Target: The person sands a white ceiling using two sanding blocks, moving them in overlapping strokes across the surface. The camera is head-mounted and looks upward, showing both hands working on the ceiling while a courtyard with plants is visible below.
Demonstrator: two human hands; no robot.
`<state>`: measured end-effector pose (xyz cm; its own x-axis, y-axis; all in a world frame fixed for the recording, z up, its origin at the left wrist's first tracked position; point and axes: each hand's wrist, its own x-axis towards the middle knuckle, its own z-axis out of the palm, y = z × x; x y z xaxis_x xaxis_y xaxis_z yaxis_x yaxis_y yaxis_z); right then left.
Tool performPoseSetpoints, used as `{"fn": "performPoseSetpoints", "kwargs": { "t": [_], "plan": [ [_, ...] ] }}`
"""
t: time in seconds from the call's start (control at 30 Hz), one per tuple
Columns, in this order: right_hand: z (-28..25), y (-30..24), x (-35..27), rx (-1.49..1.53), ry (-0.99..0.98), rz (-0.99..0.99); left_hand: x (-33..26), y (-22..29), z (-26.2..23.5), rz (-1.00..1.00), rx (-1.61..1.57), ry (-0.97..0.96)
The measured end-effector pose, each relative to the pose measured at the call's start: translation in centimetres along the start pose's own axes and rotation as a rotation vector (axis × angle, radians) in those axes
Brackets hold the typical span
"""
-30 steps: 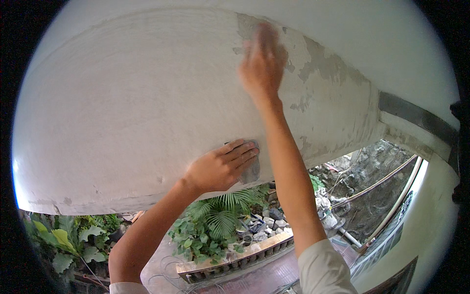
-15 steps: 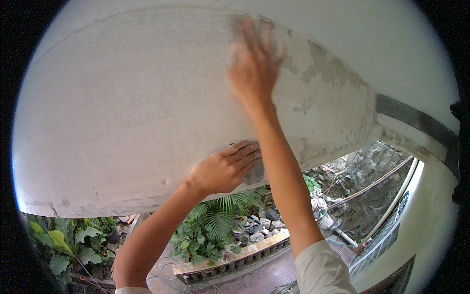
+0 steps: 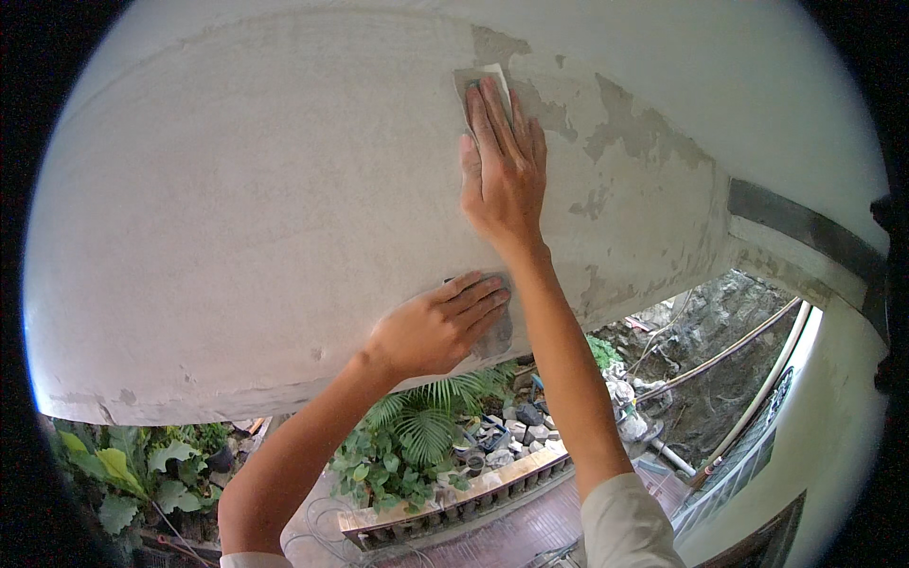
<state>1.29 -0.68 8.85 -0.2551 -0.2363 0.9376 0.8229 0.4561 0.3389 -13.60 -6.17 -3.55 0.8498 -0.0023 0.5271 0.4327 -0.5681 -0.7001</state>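
Below the upper edge [image 3: 544, 52], right hand [image 3: 505, 166] on sheet [image 3: 498, 74], roomy wall [image 3: 237, 208] leftward.

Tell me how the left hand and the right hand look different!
The right hand is higher on the plastered surface, the left hand lower. The right hand's fingers point up; the left hand's point mostly rightward. The right hand covers part of a pale sheet; the left hand, a grey patch. Both lie flat.
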Motion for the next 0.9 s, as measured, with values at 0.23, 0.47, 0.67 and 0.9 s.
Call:
{"fn": "performPoseSetpoints", "kwargs": {
  "t": [0.23,0.47,0.67,0.9],
  "plan": [
    [0.4,0.3,-0.9,-0.033,0.102,0.183,-0.1,0.0,0.0,0.005,0.021,0.020],
    [0.3,0.8,-1.8,-0.016,0.162,0.265,-0.1,-0.1,-0.1,0.011,0.033,0.017],
    [0.3,1.4,-2.4,-0.150,0.205,0.438,-0.2,0.1,-0.4,0.001,0.035,0.007],
    [-0.9,2.5,-2.4,-0.362,0.127,0.348,-0.1,0.0,-0.6,-0.006,0.015,0.013]
  ]
}}
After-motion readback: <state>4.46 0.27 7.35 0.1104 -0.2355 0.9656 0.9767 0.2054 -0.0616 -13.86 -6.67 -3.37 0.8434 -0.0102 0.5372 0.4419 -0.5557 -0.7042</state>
